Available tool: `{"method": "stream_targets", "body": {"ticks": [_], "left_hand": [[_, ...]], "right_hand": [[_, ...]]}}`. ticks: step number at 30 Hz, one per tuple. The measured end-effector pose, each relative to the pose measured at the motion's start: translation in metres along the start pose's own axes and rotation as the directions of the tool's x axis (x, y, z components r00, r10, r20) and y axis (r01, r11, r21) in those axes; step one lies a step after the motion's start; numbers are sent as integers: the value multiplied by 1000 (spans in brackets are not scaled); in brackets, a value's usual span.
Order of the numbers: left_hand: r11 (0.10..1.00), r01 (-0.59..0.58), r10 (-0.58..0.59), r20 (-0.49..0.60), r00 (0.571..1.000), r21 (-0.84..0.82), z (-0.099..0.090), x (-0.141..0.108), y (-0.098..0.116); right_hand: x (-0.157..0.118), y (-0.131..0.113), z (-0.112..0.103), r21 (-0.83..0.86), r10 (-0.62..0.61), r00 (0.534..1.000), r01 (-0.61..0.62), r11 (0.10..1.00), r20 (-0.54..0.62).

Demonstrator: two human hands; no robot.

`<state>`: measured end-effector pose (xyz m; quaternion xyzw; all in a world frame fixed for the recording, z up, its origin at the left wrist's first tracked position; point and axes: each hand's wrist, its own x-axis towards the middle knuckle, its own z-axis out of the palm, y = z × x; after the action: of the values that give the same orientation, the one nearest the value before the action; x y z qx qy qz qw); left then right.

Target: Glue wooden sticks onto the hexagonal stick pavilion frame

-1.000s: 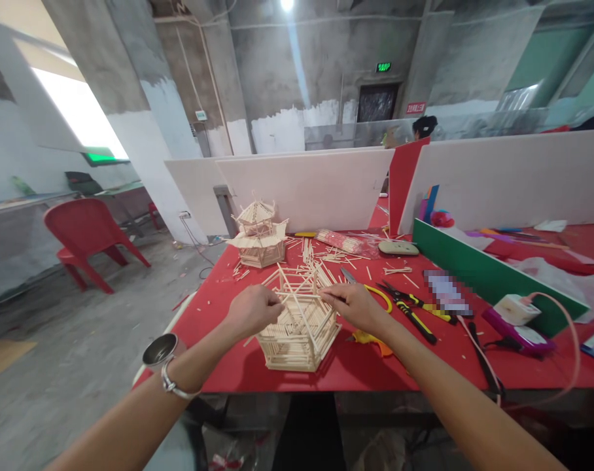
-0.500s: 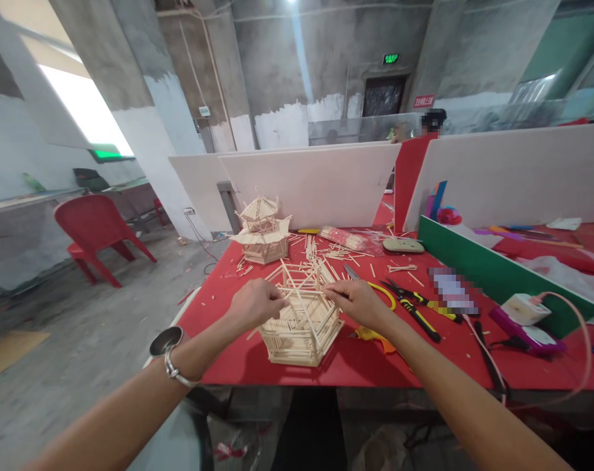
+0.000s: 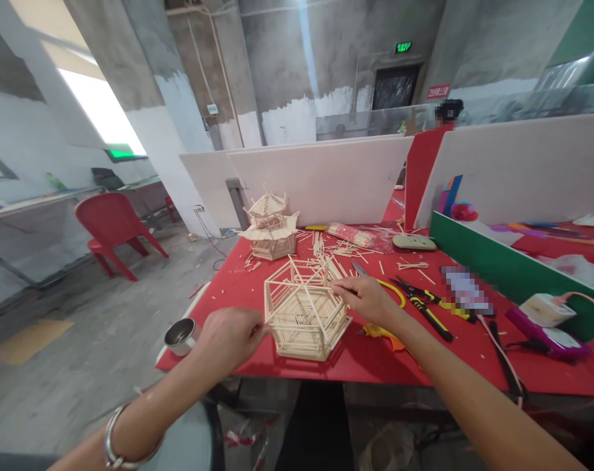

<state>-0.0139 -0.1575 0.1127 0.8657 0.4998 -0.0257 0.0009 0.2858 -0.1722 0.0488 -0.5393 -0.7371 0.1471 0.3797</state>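
Observation:
A six-sided frame of thin wooden sticks (image 3: 304, 327) stands on the red table (image 3: 248, 294) in front of me, with sticks crossing over its open top. My right hand (image 3: 363, 296) is closed at the frame's upper right corner, its fingertips pinched at the end of a stick there. My left hand (image 3: 233, 337) is closed just left of the frame; what its fingertips hold, if anything, is too small to make out. Behind the frame stands a finished-looking stick pagoda (image 3: 270, 229), and loose sticks (image 3: 319, 245) lie beside it.
Scissors with yellow handles (image 3: 392, 291), pliers (image 3: 424, 314) and an orange-yellow tool (image 3: 380, 333) lie on the right. A metal cup (image 3: 180, 337) stands at the left edge. Farther right are a green board (image 3: 503, 261) and a purple power strip (image 3: 547, 333).
My left hand has left the frame's upper left side and moved down and left. My right hand stays at the upper right corner. The view has shifted slightly.

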Motion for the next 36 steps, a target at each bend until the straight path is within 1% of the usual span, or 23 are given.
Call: {"method": "stream_targets", "body": {"ticks": [3,6,8,10,13,17,21,23,25,27,28,30,32,36], "left_hand": [[999,-17,18,19,1000,-34,2,2,0],[989,-23,25,17,1000,-147,3,2,0],[971,-1,6,19,1000,-241,3,3,0],[948,20,-6,43,999,-318,2,3,0],[926,29,3,83,997,-376,0,2,1],[935,2,23,68,997,-355,-1,-1,2],[974,5,11,69,998,-227,-5,-2,-3],[982,16,-10,32,999,-187,-9,1,-5],[979,0,-13,-66,998,-205,-14,8,-3],[969,-60,22,-160,987,-240,-17,19,4],[963,-98,59,-160,985,-252,-18,26,9],[960,-111,90,-90,992,-259,-16,40,18],[959,-81,70,-48,996,-272,-11,55,25],[954,-39,33,-27,999,-297,-1,73,29]], "right_hand": [[0,0,1,-7,1,1000,-1,1000,-1],[-1,1,1,-16,-2,1000,2,1000,-6],[-1,1,1,-21,-4,1000,4,1000,-11],[-1,1,1,-26,-5,1000,4,1000,-15],[-1,1,1,-34,-8,1000,7,999,-13],[0,0,0,-49,-15,1000,14,999,-6],[0,-1,-1,-72,-19,1000,20,997,1],[0,-2,-1,-82,-20,1000,21,996,10],[1,-3,-1,-93,-19,1000,21,995,18],[0,-3,-1,-106,-17,1000,19,994,23],[0,-3,-1,-114,-15,1000,17,993,25],[0,-4,-1,-134,-8,1000,11,991,27],[-1,-6,-1,-168,4,1000,0,986,24],[2,-13,-4,-257,28,1000,-26,966,5]]}}
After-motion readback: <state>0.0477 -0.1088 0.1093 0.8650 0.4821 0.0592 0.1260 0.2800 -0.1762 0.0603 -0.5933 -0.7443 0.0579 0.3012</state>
